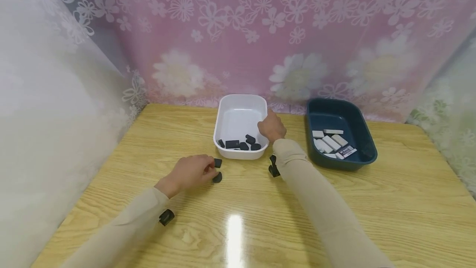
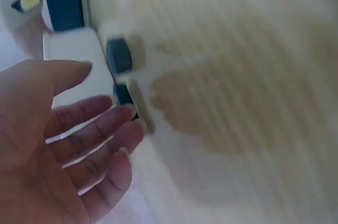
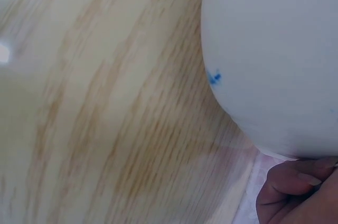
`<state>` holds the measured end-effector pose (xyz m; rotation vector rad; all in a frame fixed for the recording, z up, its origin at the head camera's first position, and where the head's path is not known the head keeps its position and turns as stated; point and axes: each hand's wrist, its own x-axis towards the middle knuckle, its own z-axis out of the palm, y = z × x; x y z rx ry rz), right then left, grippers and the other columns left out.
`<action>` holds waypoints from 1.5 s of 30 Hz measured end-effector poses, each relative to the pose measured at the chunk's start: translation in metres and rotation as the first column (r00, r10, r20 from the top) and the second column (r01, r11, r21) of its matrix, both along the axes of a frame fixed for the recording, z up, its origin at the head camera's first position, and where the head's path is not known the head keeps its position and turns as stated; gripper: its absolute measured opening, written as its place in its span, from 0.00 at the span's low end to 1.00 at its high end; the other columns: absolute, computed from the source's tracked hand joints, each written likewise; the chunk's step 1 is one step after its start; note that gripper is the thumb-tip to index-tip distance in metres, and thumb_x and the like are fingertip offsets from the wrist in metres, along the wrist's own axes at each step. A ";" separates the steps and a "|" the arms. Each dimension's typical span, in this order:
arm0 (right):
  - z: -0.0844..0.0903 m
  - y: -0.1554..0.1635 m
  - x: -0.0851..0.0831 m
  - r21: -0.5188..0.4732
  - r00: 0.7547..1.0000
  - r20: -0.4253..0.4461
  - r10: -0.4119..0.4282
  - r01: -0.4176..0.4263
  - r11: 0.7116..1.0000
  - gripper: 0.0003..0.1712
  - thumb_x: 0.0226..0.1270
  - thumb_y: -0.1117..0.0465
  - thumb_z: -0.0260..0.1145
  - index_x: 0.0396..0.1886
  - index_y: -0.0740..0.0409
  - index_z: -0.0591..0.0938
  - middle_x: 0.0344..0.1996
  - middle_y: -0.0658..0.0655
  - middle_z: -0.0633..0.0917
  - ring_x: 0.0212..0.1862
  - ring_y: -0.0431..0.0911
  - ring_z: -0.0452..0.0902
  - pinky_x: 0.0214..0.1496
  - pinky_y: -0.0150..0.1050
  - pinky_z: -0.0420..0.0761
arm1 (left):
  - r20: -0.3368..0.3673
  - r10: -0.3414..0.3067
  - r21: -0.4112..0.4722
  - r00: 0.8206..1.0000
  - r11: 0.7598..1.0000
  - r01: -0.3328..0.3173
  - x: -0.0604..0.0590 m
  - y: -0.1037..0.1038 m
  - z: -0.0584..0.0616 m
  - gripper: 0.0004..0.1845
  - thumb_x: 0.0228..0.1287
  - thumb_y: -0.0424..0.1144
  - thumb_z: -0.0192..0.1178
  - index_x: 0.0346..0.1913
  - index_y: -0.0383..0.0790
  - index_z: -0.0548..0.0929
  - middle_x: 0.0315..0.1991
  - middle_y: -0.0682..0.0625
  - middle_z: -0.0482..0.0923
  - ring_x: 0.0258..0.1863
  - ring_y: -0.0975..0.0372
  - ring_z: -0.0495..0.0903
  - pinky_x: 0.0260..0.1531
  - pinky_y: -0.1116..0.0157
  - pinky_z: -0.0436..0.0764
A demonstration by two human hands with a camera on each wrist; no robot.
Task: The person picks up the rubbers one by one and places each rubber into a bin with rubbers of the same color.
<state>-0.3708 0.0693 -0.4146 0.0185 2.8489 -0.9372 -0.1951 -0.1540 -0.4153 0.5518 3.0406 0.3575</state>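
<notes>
My left hand (image 1: pixel 191 171) hovers low over the table with loosely bent fingers, beside a flat rectangular black piece (image 1: pixel 217 163) and a rounded black piece (image 1: pixel 217 178). In the left wrist view, the thumb of the left hand (image 2: pixel 68 139) stands apart from the fingers, whose tips overlap a dark piece (image 2: pixel 123 95). My right hand (image 1: pixel 272 126) grips the right rim of a white plastic bin (image 1: pixel 241 154), fingers curled at its edge. The right wrist view shows the bin's white wall (image 3: pixel 274 49) and those curled fingers (image 3: pixel 288 184). Several small black pieces (image 1: pixel 233 144) lie at the bin's near end.
A navy bin (image 1: pixel 362 127) at the right holds several white blocks (image 1: pixel 331 144). Black pieces (image 1: pixel 274 170) lie beside the right sleeve, and another black piece (image 1: pixel 166 217) is beside the left forearm. A floral curtain (image 1: pixel 238 53) hangs behind the wooden table (image 1: pixel 208 226).
</notes>
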 end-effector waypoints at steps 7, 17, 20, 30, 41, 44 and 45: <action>0.001 0.003 -0.001 -0.007 1.000 -0.004 -0.004 0.004 1.000 0.32 0.63 0.60 0.53 0.68 0.58 0.63 0.52 0.64 0.77 0.49 0.57 0.76 0.49 0.55 0.74 | -0.053 -0.057 -0.090 0.997 0.995 0.052 0.013 0.019 -0.002 0.13 0.60 0.50 0.64 0.39 0.45 0.79 0.29 0.56 0.74 0.23 0.64 0.73 0.19 0.64 0.72; -0.004 0.001 0.000 -0.016 1.000 -0.002 -0.009 0.009 1.000 0.32 0.62 0.60 0.55 0.67 0.58 0.64 0.51 0.63 0.78 0.49 0.57 0.76 0.50 0.56 0.74 | -0.056 -0.028 -0.050 0.998 0.998 0.025 0.013 0.021 -0.010 0.08 0.61 0.45 0.65 0.37 0.50 0.76 0.27 0.55 0.74 0.22 0.60 0.74 0.19 0.61 0.71; -0.004 0.000 0.000 -0.023 1.000 -0.012 -0.009 0.009 1.000 0.32 0.63 0.59 0.55 0.68 0.57 0.64 0.52 0.63 0.78 0.50 0.57 0.76 0.50 0.56 0.73 | -0.051 -0.018 -0.040 0.999 0.999 0.016 0.013 0.023 -0.009 0.09 0.61 0.43 0.65 0.36 0.48 0.74 0.25 0.54 0.71 0.20 0.61 0.72 0.17 0.61 0.70; -0.006 0.000 -0.002 -0.021 1.000 -0.017 -0.007 0.006 1.000 0.32 0.63 0.59 0.54 0.68 0.57 0.64 0.53 0.62 0.77 0.50 0.57 0.76 0.51 0.55 0.73 | -0.002 0.068 -0.060 0.998 0.996 -0.068 0.010 0.025 -0.008 0.08 0.58 0.46 0.65 0.32 0.47 0.79 0.25 0.54 0.74 0.23 0.61 0.73 0.20 0.61 0.71; -0.003 0.003 0.000 -0.032 1.000 -0.010 -0.019 0.018 0.999 0.30 0.63 0.59 0.56 0.66 0.57 0.66 0.52 0.61 0.78 0.49 0.56 0.76 0.50 0.54 0.74 | -0.175 -0.060 -0.025 0.983 0.998 0.056 -0.012 0.020 0.035 0.10 0.55 0.48 0.64 0.34 0.46 0.83 0.20 0.62 0.70 0.17 0.69 0.69 0.15 0.67 0.68; -0.003 0.002 -0.001 -0.028 1.000 -0.013 -0.015 0.015 0.999 0.31 0.62 0.59 0.56 0.66 0.56 0.66 0.53 0.61 0.79 0.49 0.56 0.77 0.49 0.54 0.74 | -0.182 -0.056 -0.027 0.982 0.998 0.052 -0.031 0.020 0.056 0.13 0.57 0.49 0.64 0.40 0.43 0.84 0.23 0.58 0.75 0.19 0.67 0.72 0.17 0.64 0.71; -0.002 0.002 0.000 -0.029 1.000 -0.011 -0.013 0.013 0.999 0.31 0.62 0.60 0.56 0.66 0.56 0.66 0.53 0.61 0.79 0.49 0.56 0.77 0.49 0.54 0.75 | -0.183 -0.052 -0.032 0.982 0.998 0.047 -0.038 0.020 0.061 0.14 0.58 0.49 0.63 0.40 0.43 0.84 0.24 0.57 0.77 0.20 0.66 0.73 0.18 0.63 0.72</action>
